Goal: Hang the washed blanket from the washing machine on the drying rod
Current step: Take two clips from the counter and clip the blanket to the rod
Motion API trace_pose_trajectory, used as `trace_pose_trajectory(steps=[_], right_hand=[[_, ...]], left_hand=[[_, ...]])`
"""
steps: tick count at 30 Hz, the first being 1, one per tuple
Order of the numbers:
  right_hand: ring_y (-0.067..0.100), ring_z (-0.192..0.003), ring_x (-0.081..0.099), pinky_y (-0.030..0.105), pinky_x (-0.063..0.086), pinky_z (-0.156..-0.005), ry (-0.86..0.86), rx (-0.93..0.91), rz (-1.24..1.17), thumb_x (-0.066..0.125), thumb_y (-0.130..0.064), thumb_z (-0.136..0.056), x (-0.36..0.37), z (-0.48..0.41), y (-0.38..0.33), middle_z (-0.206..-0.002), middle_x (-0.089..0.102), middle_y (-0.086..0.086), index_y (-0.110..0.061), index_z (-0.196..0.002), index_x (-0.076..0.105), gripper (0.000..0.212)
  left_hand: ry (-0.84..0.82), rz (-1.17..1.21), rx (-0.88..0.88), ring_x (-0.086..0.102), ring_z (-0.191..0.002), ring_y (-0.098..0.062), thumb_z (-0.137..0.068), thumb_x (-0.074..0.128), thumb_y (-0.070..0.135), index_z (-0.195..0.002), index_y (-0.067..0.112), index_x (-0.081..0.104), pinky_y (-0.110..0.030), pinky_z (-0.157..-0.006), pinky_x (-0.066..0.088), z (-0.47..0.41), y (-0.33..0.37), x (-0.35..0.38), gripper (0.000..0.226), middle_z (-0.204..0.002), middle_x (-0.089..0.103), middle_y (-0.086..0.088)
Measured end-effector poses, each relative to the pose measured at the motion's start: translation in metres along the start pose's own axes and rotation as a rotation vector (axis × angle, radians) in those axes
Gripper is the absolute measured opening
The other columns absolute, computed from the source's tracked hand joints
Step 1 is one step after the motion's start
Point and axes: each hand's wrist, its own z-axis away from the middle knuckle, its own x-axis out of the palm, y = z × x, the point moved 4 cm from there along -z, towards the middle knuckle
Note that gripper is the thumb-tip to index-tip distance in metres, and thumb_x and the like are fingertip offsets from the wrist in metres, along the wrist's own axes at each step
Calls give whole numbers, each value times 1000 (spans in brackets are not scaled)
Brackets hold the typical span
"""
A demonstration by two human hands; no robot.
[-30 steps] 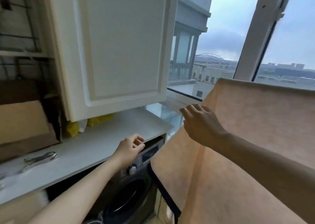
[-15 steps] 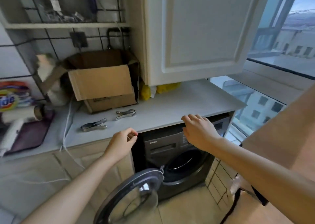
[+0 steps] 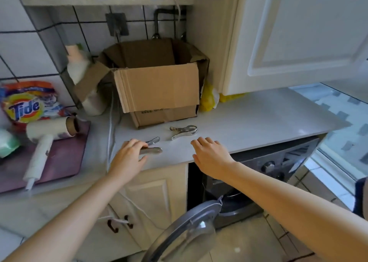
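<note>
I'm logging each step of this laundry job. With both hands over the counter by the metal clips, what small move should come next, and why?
Probably closing the left hand around the nearer metal clip and lifting it. Its fingers already rest on that clip, while the right hand hovers open, just short of the second clip lying free on the counter. Clips would likely serve to pin the blanket.

The left hand point(image 3: 128, 156) rests on a metal clip point(image 3: 151, 147) on the white counter point(image 3: 258, 118). The right hand point(image 3: 211, 155), fingers spread, is near another clip point(image 3: 184, 131).
</note>
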Motion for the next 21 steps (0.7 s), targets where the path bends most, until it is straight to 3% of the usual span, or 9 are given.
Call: trace_pose_trajectory(steps=[5, 10, 14, 17, 21], right_hand=[[34, -131, 35, 40, 41, -99, -67, 104, -65, 48, -25, -96, 22, -57, -16, -143, 39, 14, -4, -143, 28, 55], [36, -141, 20, 41, 27, -113, -55, 148, -106, 48, -20, -94, 38, -95, -18, -151, 30, 16, -2, -150, 13, 68], [36, -146, 10, 43, 17, -118, -84, 88, -79, 42, -11, -95, 53, -110, -11, -155, 21, 15, -2, -151, 8, 66], [34, -147, 7, 44, 14, -118, -95, 77, -72, 40, -16, -98, 63, -119, -4, -156, 19, 15, -3, -151, 5, 65], [35, -143, 20, 45, 18, -116, -68, 9, -21, 41, -23, -99, 73, -129, 2, -151, 30, 17, -1, -151, 11, 64]], left_hand=[[-30, -43, 78, 52, -121, -26, -83, 71, 29, -125, 11, 60, -35, -102, 31, -30, -21, 15, 47, -125, 62, -6], [-203, -146, 37, 23, -144, -19, -90, 54, 52, -149, 18, 28, -43, -119, 11, -43, -30, 39, 73, -154, 32, 0], [-175, -183, 9, 26, -143, -17, -89, 53, 56, -150, 22, 24, -46, -117, 16, -46, -36, 44, 75, -153, 34, 1], [-131, -162, -13, 28, -141, -17, -87, 54, 58, -148, 23, 27, -49, -116, 18, -50, -35, 47, 76, -150, 38, 2], [-112, -129, -36, 30, -141, -15, -85, 56, 58, -148, 25, 31, -48, -117, 12, -54, -31, 55, 76, -146, 44, 2]])
